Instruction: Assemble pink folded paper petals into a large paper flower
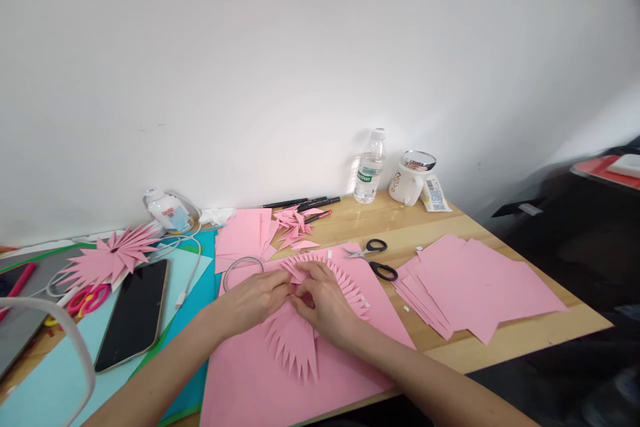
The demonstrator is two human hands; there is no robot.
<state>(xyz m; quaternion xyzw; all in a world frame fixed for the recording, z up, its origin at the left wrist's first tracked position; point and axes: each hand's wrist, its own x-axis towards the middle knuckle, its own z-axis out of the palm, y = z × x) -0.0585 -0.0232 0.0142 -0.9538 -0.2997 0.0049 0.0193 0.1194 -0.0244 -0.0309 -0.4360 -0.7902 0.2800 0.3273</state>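
Note:
My left hand [255,299] and my right hand [324,300] meet over a pink paper flower made of pointed petals [300,340], fingers pinched together at its middle. The flower lies on a large pink sheet [260,380] at the table's front. A fan of pink petals curves round behind my right hand. A finished pink spiky flower [111,257] lies at the left.
Black scissors [375,259] lie just right of my hands, beside a stack of pink sheets [475,283]. A roll of clear tape [243,270], a black phone [134,313], pink scissors [89,297], markers [310,203], a water bottle [369,170] and a white mug [410,180] stand around.

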